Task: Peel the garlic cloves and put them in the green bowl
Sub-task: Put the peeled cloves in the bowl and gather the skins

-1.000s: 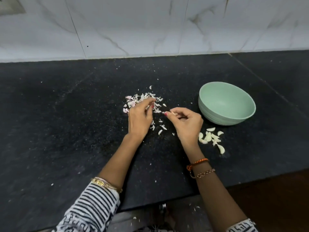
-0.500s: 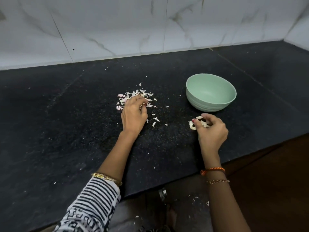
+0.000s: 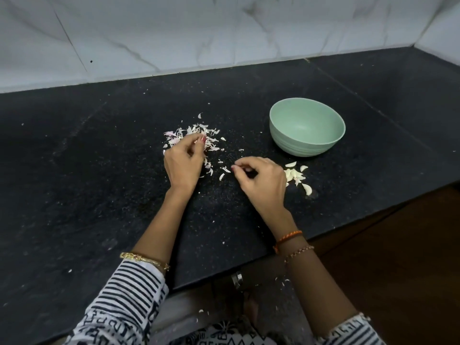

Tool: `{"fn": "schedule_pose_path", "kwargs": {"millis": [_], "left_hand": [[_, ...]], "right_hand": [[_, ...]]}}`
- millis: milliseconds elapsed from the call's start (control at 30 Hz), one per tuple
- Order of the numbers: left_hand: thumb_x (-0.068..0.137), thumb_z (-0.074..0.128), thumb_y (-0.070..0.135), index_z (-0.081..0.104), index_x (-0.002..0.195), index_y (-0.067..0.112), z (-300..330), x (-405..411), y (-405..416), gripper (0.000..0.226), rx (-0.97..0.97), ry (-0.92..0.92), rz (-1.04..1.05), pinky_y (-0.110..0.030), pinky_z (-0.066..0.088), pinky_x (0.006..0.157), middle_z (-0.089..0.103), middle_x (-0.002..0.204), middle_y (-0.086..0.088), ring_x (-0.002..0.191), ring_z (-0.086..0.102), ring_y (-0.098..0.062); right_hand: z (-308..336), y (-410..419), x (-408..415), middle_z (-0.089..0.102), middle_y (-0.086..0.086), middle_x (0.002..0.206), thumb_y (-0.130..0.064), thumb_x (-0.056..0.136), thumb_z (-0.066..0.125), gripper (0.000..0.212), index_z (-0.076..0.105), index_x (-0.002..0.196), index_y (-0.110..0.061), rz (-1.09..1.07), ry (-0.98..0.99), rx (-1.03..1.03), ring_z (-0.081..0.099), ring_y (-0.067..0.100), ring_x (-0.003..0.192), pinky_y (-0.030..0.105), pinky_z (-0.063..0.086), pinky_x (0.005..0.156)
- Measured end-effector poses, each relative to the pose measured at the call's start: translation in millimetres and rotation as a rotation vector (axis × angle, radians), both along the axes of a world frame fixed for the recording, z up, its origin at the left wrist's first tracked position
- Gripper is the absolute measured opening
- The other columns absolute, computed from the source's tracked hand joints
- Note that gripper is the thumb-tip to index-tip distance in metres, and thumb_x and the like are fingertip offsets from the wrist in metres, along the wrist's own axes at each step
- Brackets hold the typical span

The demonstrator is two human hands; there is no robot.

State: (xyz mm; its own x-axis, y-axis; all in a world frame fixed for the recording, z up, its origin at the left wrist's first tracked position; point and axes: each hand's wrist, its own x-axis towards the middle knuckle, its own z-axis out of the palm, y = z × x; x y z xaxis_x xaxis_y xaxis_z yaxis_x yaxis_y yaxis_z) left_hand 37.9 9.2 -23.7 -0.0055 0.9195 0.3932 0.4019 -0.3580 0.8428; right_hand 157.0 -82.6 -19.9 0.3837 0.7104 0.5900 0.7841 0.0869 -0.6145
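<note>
Black counter (image 3: 99,170) — right hand (image 3: 261,180) back from cloves (image 3: 295,175)

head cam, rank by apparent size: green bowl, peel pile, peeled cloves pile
1. green bowl, clearly largest.
2. peel pile, partly hidden by the left hand.
3. peeled cloves pile, smallest, partly behind the right hand.

The black stone counter (image 3: 99,170) is speckled with small white crumbs. On it stands the green bowl (image 3: 307,143), upright, toward the right. Just beside the bowl, nearer the counter's front edge, lie the peeled garlic cloves (image 3: 296,175). A heap of papery garlic skins (image 3: 191,135) lies near the middle.
</note>
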Motion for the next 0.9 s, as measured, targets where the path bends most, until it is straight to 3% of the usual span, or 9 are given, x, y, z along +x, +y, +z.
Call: {"fn": "schedule_pose_path", "kwargs": {"millis": [100,167,267,367,500,733,800,900], "left_hand": [[0.083,0.047,0.052,0.065,0.064,0.005,4.9,-0.7,0.2,0.054,-0.062,0.050,0.031,-0.040,0.049,0.062,0.061,0.052,-0.011,0.053,0.058,-0.029],[0.085,0.049,0.049,0.063,0.060,0.004,6.8,-4.3,2.9,0.053,-0.064,0.052,0.062,-0.040,0.049,0.063,0.063,0.054,-0.009,0.054,0.059,-0.027],[0.086,0.059,0.018,0.071,0.084,0.011,9.1,-10.9,12.7,0.014,-0.030,0.047,0.143,-0.036,0.050,0.077,0.071,0.081,-0.004,0.075,0.064,-0.021],[0.080,0.051,-0.007,0.068,0.104,0.014,9.2,-14.9,26.8,0.036,0.038,0.092,0.227,-0.020,0.039,0.086,0.067,0.105,-0.002,0.099,0.057,-0.022],[0.079,0.049,-0.009,0.068,0.102,0.009,4.0,-16.3,49.4,0.035,0.115,0.160,0.270,-0.010,0.027,0.081,0.067,0.105,-0.004,0.103,0.051,-0.026],[0.077,0.058,-0.007,0.070,0.095,0.007,-3.2,-11.5,69.2,0.026,0.140,0.300,0.225,-0.036,0.047,0.077,0.065,0.103,-0.009,0.100,0.051,-0.034],[0.075,0.060,-0.007,0.070,0.093,0.007,-5.9,-12.3,71.4,0.025,0.128,0.323,0.232,-0.042,0.050,0.077,0.065,0.104,-0.011,0.100,0.052,-0.035],[0.076,0.058,-0.003,0.071,0.091,0.007,-7.0,-13.1,72.7,0.022,0.122,0.329,0.223,-0.044,0.051,0.077,0.064,0.105,-0.011,0.100,0.052,-0.036]], "right_hand": [[10.4,21.0,-7.6,0.068,-0.004,0.069,-0.017,0.073,0.073,0.002,0.071,0.074,-0.017,0.046,0.178,-0.129,0.062,0.012,0.066,0.033,0.053,0.066],[16.1,38.1,-9.6,0.066,-0.007,0.067,-0.020,0.074,0.073,0.008,0.066,0.070,-0.022,0.050,0.235,-0.196,0.061,0.007,0.066,0.030,0.051,0.068],[19.4,64.5,-10.3,0.064,-0.008,0.077,-0.016,0.076,0.071,0.014,0.059,0.077,-0.024,0.086,0.258,-0.254,0.061,0.007,0.077,0.028,0.050,0.074],[13.1,94.5,-7.5,0.066,-0.002,0.103,-0.013,0.082,0.064,0.018,0.063,0.099,-0.018,0.120,0.218,-0.322,0.059,0.014,0.099,0.028,0.045,0.088],[4.2,134.0,-2.4,0.051,0.005,0.133,-0.004,0.087,0.050,0.037,0.056,0.123,-0.013,0.160,0.096,-0.380,0.044,0.022,0.124,0.026,0.030,0.103],[3.9,197.5,8.8,0.033,0.007,0.148,0.003,0.091,0.037,0.049,0.037,0.139,-0.009,0.340,-0.158,-0.547,0.027,0.022,0.137,0.027,0.021,0.112],[3.8,206.8,7.6,0.035,0.003,0.147,0.002,0.093,0.038,0.047,0.040,0.138,-0.011,0.359,-0.219,-0.575,0.028,0.021,0.136,0.027,0.023,0.110],[4.4,211.2,4.5,0.054,0.002,0.131,-0.004,0.093,0.048,0.033,0.059,0.123,-0.013,0.300,-0.270,-0.525,0.044,0.020,0.123,0.028,0.037,0.100]]}}
